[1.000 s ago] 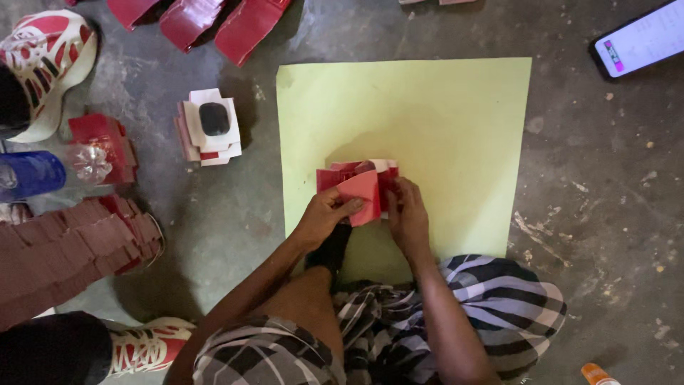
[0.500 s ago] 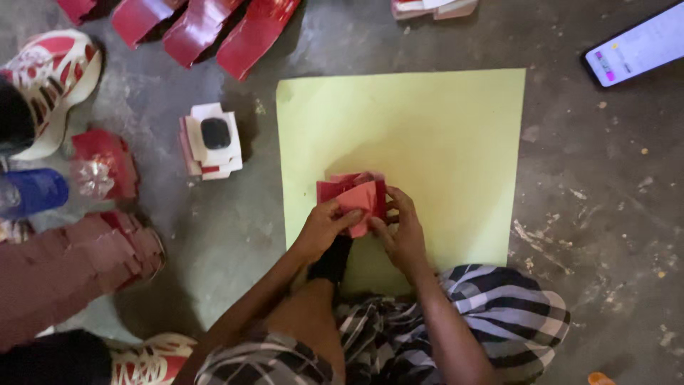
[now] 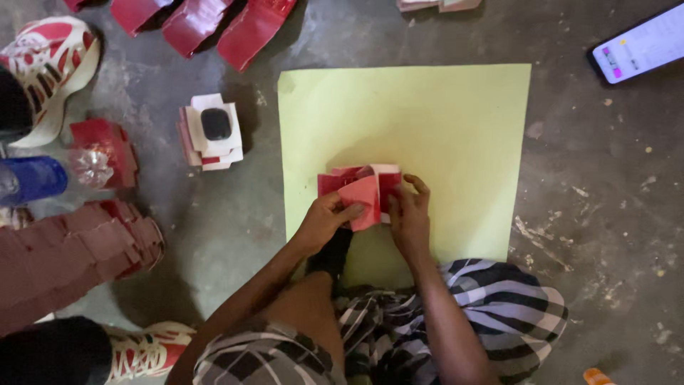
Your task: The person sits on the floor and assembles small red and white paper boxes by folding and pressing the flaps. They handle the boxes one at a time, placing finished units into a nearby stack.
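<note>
Left hand (image 3: 324, 222) pinches red card piece (image 3: 360, 196) at near-left edge; right hand (image 3: 410, 217) presses its right side, fingers curled. Piece lies at near middle of yellow-green sheet (image 3: 442, 121) (clean backing over gritty floor (image 3: 605, 214)). Small cut stack (image 3: 210, 132) far left.

The person wears shorts (image 3: 456, 321) in a black, grey and white plaid, the cloth bunched over both thighs. Both forearms are bare, with no sleeves, and the left hand (image 3: 324, 222) and right hand (image 3: 410, 222) carry no gloves, rings or watch
</note>
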